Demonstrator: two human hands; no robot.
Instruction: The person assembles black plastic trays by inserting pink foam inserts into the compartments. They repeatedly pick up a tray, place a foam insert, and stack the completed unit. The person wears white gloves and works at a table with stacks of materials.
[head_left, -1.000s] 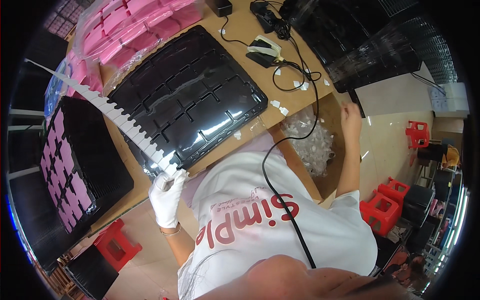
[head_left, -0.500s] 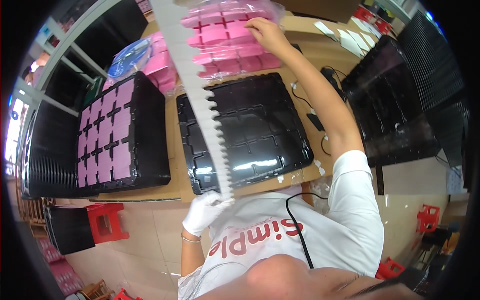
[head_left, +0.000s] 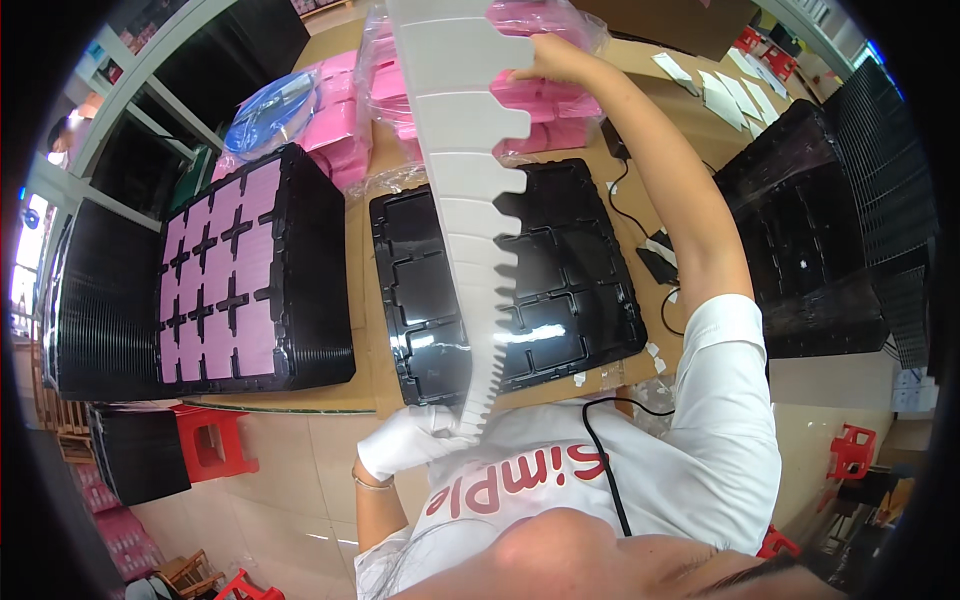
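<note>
A long white strip (head_left: 460, 190) with crosswise creases and a notched right edge stretches from the top of the view down toward my body. Its narrow lower end is pinched in my left hand (head_left: 405, 442), which wears a white glove. Far up on the strip, my bare right hand (head_left: 562, 62) has its fingers closed at the notched edge, partly hidden behind it. Beneath the strip lies a black plastic tray (head_left: 585, 255) with moulded compartments, flat on the cardboard-covered table (head_left: 362, 300); the strip covers part of this tray.
At left stands a stack of black trays (head_left: 315, 290), the top one filled with pink pieces (head_left: 220, 270). Bagged pink bundles (head_left: 335, 125) and a blue coil (head_left: 272, 112) lie behind. More black trays (head_left: 800, 220), white paper pieces (head_left: 722, 100) and a black cable (head_left: 622, 205) are at right.
The white strip has swung to the right and turned its broad face more toward me. My right hand has moved slightly right and now meets the strip's edge; the left still grips the lower end.
</note>
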